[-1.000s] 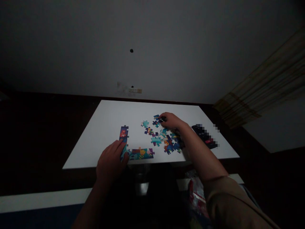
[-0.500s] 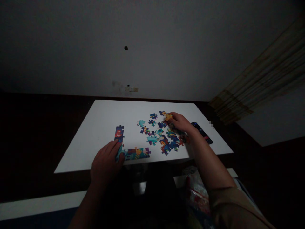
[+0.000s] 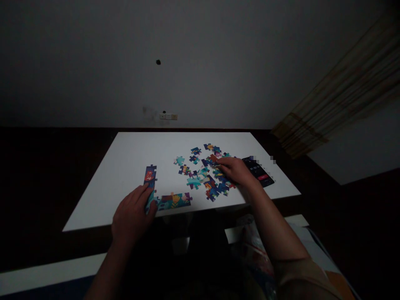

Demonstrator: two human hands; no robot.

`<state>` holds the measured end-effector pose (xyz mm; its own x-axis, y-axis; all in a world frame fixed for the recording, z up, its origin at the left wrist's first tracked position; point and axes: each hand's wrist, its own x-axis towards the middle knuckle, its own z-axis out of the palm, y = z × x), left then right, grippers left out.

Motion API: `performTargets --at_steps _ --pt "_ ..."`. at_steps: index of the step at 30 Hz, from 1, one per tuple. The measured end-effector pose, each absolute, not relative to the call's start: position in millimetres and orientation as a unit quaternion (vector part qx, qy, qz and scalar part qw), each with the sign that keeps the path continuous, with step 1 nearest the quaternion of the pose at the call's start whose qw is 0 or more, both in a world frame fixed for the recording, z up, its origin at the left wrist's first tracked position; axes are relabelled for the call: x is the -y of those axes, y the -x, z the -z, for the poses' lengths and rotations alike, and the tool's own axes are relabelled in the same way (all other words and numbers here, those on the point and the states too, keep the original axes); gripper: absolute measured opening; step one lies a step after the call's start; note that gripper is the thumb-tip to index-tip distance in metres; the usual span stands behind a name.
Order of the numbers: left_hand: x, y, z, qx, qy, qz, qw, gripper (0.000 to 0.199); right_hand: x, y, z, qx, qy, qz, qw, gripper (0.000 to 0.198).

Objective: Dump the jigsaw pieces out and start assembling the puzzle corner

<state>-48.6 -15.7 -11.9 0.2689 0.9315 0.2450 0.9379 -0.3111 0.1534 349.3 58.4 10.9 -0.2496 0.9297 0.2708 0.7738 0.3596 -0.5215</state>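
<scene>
A grey wall (image 3: 218,75) is looming over a dimly lit room, where a white table (image 3: 103,200) is standing before a seated person. At the right, a striped curtain (image 3: 337,96) is hanging beside the wall, and below the table's near edge a clear plastic bag (image 3: 254,246) with red markings is lying in shadow. Loose puzzle pieces (image 3: 203,171), mostly blue, teal and purple, are spreading in a heap right of the table's middle, some of them overlapping. An L-shaped run of joined pieces (image 3: 175,200) is lying near the front edge, well to the left of most of the heap.

The person's left hand (image 3: 133,214) is resting on the corner of that run, fingers loosely extended and thumb apart, covering part of it without lifting anything. The right hand (image 3: 236,170) is reaching over the heap, thumb and fingers drawing together. Just beyond its wrist, a dark phone (image 3: 261,173) is showing white digits and a red button. Low on the wall, a row of sockets (image 3: 168,117) is sitting beneath a dark hole (image 3: 158,62). Smallest of all, a red-brown piece (image 3: 213,158) is poking out from the right fingertips' pinch.
</scene>
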Motion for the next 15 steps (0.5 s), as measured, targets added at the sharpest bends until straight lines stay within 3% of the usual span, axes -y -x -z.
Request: performTargets --at_steps 5,15 --pt "16 48 10 0.582 0.797 0.161 0.012 0.042 -40 -343 -12 0.815 0.516 -0.105 0.244 0.053" --pt "17 44 6 0.578 0.798 0.171 0.003 0.045 8 -360 22 0.654 0.637 -0.055 0.404 0.026"
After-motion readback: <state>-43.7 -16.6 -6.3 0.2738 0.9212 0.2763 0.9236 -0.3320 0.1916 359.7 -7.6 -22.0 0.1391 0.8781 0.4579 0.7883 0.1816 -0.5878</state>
